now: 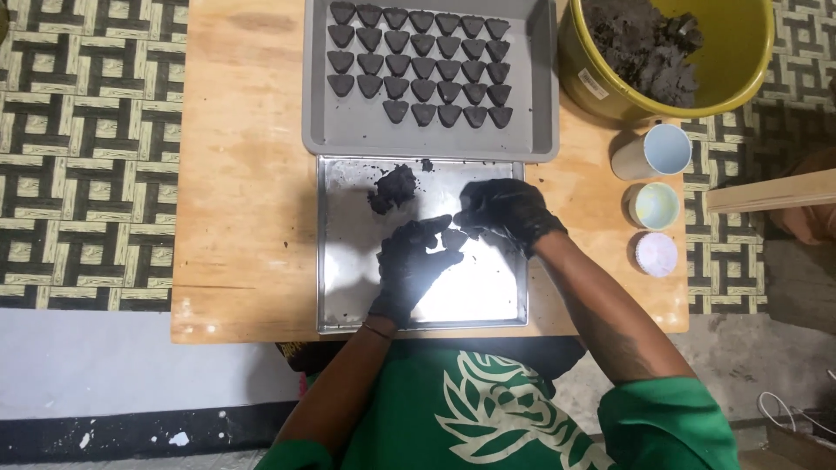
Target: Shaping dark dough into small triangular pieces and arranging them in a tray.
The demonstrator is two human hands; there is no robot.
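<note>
**Two gloved hands meeting over a steel tray, one dark piece between them**

Wooden surface, seen from above, carries everything here. At its far right corner stands a yellow tub part-filled with dark grey paste. Beside it, a grey plastic tray holds four rows of small moulded heart-like pieces, tips toward the viewer. Directly nearer lies a shiny steel tray, its far edge touching the grey one. Three small cups stand in a line at the right, just off the steel tray.

Left hand and right hand, both in black gloves, meet over the middle of the steel tray. Between them sits a small dark piece; the left fingers curl narrowly round its near-left side and the right fingers close in on it from the far right. Whether either hand bears it alone cannot be told, nor its long axis.

A loose lump of paste lies on the steel tray toward its far edge, left of the right hand and beyond the left, apart from both; the left fingers are slightly nearer.
</note>
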